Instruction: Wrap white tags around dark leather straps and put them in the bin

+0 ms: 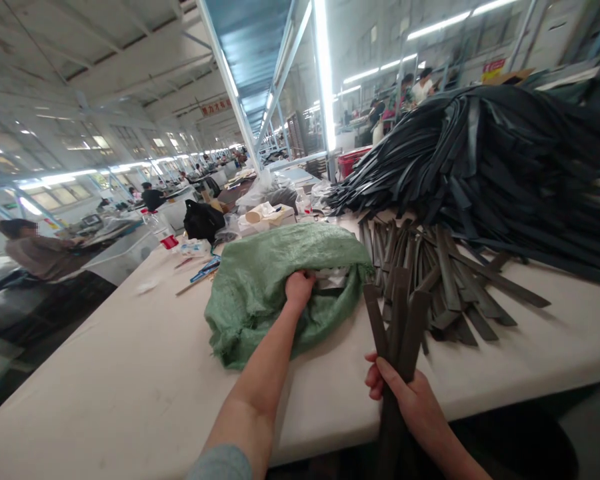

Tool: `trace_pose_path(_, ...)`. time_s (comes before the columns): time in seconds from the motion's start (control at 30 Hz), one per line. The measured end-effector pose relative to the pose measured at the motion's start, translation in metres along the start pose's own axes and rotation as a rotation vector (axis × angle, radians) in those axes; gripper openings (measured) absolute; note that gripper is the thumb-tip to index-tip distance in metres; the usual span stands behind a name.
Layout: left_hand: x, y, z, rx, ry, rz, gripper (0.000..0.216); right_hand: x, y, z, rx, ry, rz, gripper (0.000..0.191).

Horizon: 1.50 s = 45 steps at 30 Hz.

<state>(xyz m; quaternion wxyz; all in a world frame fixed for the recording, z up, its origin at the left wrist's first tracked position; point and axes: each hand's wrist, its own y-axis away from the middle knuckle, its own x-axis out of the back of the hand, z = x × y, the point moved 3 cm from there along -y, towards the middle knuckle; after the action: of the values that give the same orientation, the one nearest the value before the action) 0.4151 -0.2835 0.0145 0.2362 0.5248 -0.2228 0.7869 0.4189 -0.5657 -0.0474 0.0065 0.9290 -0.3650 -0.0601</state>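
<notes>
Green woven sack (255, 267) is laid on the table (130, 380), its mouth touched by the curled left hand (300, 288); whether anything is gripped cannot be told, as the fingertips are partly hidden there. Several dark strips (414, 327) are held in a closed grip by the right hand (415, 393), at 4 o'clock from the sack. These could be splayed or dropped if that grip were loosened, or snagged on the loose pile (449, 273) at 3 o'clock. Their lower ends are lost at the bottom edge; the sack's pale contents (333, 280) are hardly made out.
</notes>
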Motion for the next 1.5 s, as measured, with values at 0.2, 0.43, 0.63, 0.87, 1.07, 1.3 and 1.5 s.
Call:
trace_pose_path(0.2,0.045,0.017,0.012,-0.112,-0.149,-0.012,0.040,-0.001,0.000,0.000,-0.019,-0.025,-0.011,0.054)
trace_pose_path(0.43,0.065,0.095,-0.038,-0.201,-0.195,-0.020,0.034,0.002,-0.004,0.002,-0.048,-0.015,-0.024,0.053)
trace_pose_path(0.63,0.061,0.145,-0.067,-0.398,0.135,0.216,0.041,-0.010,0.001,-0.018,-0.094,0.007,-0.214,0.050)
trace_pose_path(0.87,0.050,0.169,-0.061,-0.584,0.122,0.251,0.037,-0.078,0.000,-0.057,-0.048,0.105,-0.637,0.041)
trace_pose_path(1.07,0.052,0.174,-0.067,-0.431,0.185,0.265,0.028,-0.100,-0.007,-0.056,0.018,0.364,-0.559,0.041)
trace_pose_path(1.3,0.044,0.213,-0.089,0.092,0.760,-0.023,0.037,-0.091,-0.009,-0.058,0.077,0.450,-0.462,0.045)
trace_pose_path(1.5,0.018,0.237,-0.056,0.101,1.147,-0.411,0.038,-0.096,-0.004,-0.062,0.108,0.427,-0.545,0.041)
